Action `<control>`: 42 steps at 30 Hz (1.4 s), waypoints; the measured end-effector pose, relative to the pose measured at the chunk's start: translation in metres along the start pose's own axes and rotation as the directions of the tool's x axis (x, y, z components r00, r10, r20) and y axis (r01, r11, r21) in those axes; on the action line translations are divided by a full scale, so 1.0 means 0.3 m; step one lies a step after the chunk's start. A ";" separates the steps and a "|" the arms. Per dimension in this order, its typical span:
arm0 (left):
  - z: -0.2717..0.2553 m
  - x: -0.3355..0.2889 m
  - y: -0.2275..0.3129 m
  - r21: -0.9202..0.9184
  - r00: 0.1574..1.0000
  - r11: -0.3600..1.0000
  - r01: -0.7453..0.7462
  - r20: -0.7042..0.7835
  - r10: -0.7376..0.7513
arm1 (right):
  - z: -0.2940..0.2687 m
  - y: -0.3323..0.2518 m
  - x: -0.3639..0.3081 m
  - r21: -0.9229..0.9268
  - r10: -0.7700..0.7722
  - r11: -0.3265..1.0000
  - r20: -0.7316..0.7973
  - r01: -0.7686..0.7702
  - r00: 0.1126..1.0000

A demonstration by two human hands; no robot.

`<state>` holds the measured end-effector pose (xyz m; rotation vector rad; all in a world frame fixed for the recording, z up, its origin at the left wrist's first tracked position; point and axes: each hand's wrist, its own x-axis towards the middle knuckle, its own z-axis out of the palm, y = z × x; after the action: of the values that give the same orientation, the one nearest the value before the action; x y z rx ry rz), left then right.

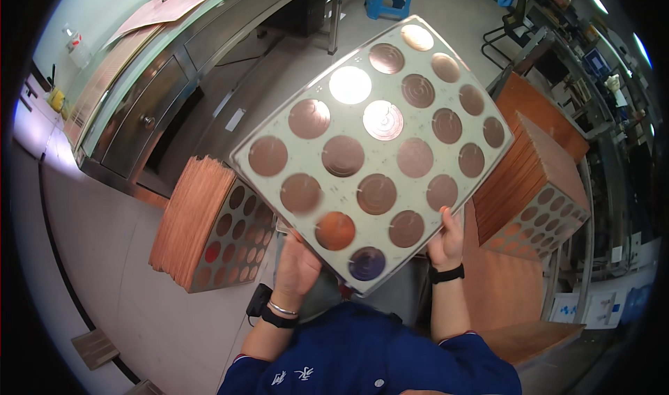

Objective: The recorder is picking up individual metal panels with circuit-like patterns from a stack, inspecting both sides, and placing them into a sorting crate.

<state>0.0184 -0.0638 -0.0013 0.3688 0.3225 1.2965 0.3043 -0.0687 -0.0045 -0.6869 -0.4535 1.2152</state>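
- The left hand (pixel 298 266) grips the near left edge of a pale grey-green, rectangular panel with rounded corners (pixel 378 155); its fingers bend in against that edge and pass partly out of sight behind it, so how far apart they are I cannot tell.
- The right hand (pixel 447 241) pinches the near right edge, thumb showing at the border and the other fingers mostly hidden behind, their spread impossible to tell.
- The panel is held up, tilted, in front of the person's dark blue shirt (pixel 369 353), one corner pointing toward the chest.
- It carries twenty round discs in five rows of four, most copper-brown; one near the close corner is orange and the corner one is dark purple. Two shine white with glare.
- To the left stands a thick stack of reddish-brown sheets (pixel 191 217), its outer face showing similar discs.
- To the right, a second brown stack (pixel 512 179) also shows a disc-covered face.
- On the glass-topped metal table (pixel 216 39) stands a clear plastic bottle (pixel 75 46), contents not discernible; the table's metal drawer (pixel 139 119) is closed, its inside hidden.
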 end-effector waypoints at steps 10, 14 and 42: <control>-0.134 -0.002 0.114 0.163 0.977 0.985 -0.058 -0.195 0.090 | -0.086 -0.246 0.006 0.082 -0.213 0.971 -0.124 0.224 0.969; -0.188 0.000 0.165 0.238 0.962 0.969 -0.066 -0.243 0.125 | -0.058 -0.303 -0.025 -0.090 -0.276 0.960 -0.175 0.263 0.945; -0.094 -0.038 0.308 0.570 0.886 0.792 -0.219 -0.223 0.405 | -0.017 -0.327 -0.004 -0.643 -0.134 0.737 0.162 0.208 0.978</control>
<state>-0.0769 -0.0514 0.0143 0.6971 0.9607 1.5976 0.3753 -0.0896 0.0602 -1.1585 -1.0452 0.9002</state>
